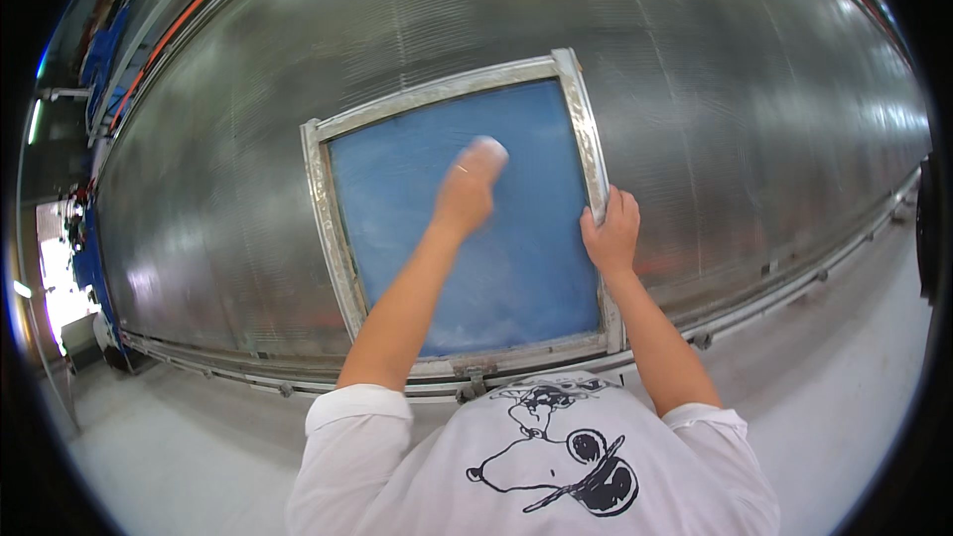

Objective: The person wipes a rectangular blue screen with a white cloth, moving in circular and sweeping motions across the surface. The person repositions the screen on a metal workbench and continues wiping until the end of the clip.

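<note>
A framed blue screen lies on a long grey metal-looking table; its pale frame appears wrapped in clear tape. Over the upper middle of the blue sheet is my left hand, closed around a small white wad that looks like cloth or paper. Motion smears the wad slightly, and whether it touches the sheet is hard to tell. My right hand grips the right side bar of the frame, thumb on the inner side and fingers over the outer side.
The table surface stretches away to both sides, shiny and finely ribbed. A metal rail with small brackets runs along its near edge. Pale floor lies on my side. Blue and orange machine parts stand at the far left.
</note>
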